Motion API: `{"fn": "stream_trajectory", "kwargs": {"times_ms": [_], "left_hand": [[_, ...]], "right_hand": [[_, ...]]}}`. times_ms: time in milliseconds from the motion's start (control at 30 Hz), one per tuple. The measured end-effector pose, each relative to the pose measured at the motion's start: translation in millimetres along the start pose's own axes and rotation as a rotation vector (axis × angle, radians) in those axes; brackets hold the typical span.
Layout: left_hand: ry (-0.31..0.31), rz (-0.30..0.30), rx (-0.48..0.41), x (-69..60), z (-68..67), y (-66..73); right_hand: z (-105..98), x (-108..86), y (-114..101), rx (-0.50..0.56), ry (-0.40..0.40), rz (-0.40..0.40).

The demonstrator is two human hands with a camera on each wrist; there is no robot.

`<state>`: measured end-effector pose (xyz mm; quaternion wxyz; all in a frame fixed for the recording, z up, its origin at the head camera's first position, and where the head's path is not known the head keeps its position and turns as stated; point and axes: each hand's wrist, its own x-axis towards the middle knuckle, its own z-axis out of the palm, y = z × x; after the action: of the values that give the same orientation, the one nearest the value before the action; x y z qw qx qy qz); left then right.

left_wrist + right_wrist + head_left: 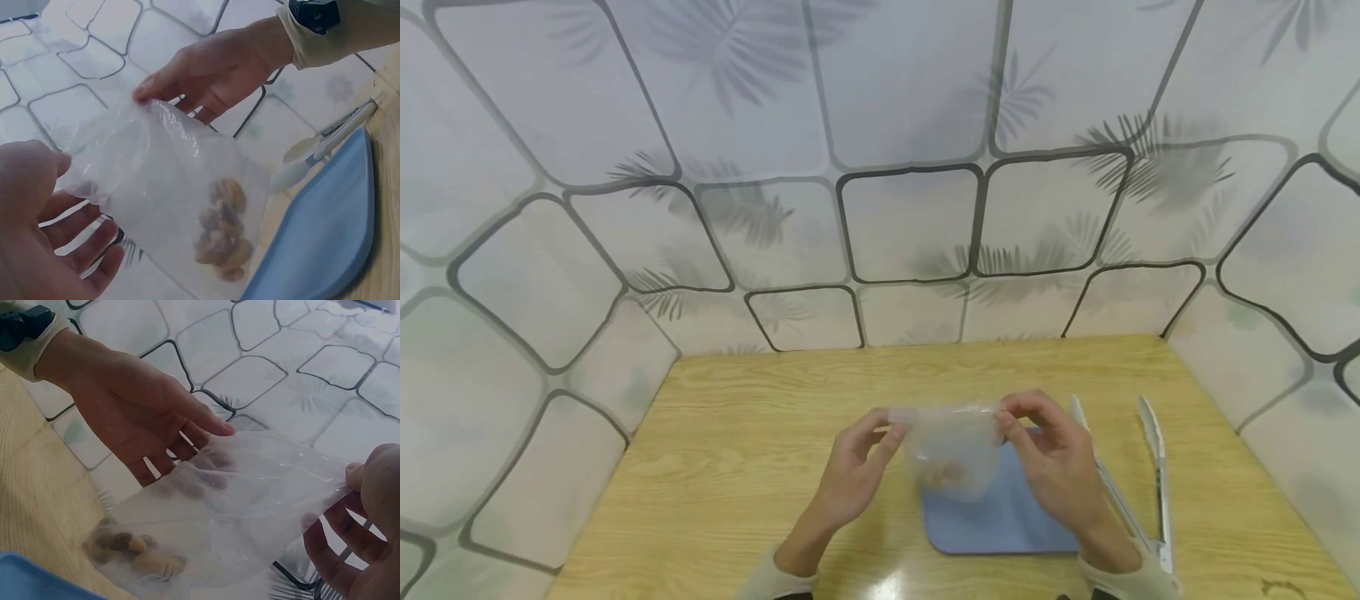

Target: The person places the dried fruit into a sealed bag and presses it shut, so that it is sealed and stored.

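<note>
A clear plastic bag (958, 454) hangs between the two hands, held by its top edge. My left hand (853, 467) pinches its left corner between thumb and fingers. At the opposite corner, my right hand (1052, 458) pinches the film. Several small brown, lumpy pieces (224, 231) lie gathered at the bottom of the bag; their exact kind is unclear through the cloudy plastic. The bag hangs over the left part of a blue tray (1000, 525), in front of it in the head view.
Right of the tray lies a pair of tongs (1162, 492), its arms spread and white tips pointing away. The wooden table (737, 450) meets patterned wall panels (910, 225) at the back and both sides.
</note>
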<state>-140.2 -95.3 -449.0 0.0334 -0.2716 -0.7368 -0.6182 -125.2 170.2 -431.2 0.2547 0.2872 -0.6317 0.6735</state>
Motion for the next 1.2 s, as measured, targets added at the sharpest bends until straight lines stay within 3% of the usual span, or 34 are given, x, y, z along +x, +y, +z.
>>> {"fn": "stream_trajectory", "kwargs": {"times_ms": [300,500,733,867,967,1100,1200], "left_hand": [[0.114,0.087,-0.110,3.2,5.2,-0.5],[0.149,0.123,-0.124,1.8,2.5,0.0],[0.179,0.235,-0.159,0.5,1.1,1.0],[0.207,0.232,-0.203,-0.7,1.8,3.9],[0.232,0.221,-0.225,-1.7,2.5,7.4],[0.243,0.217,-0.251,-2.4,2.6,10.9],[0.239,0.219,-0.265,-2.0,2.4,12.2]], "right_hand": [[-5,-3.4,3,-0.091,-0.032,0.104],[-3,-4.4,6,-0.055,-0.044,0.092],[-1,-5.5,7,-0.058,-0.039,0.112],[-3,-6.4,8,-0.058,-0.078,0.120],[-8,-7.8,9,-0.118,-0.185,0.213],[-15,-12.1,13,-0.255,-0.469,0.429],[-18,-15.9,20,-0.314,-0.646,0.504]]}}
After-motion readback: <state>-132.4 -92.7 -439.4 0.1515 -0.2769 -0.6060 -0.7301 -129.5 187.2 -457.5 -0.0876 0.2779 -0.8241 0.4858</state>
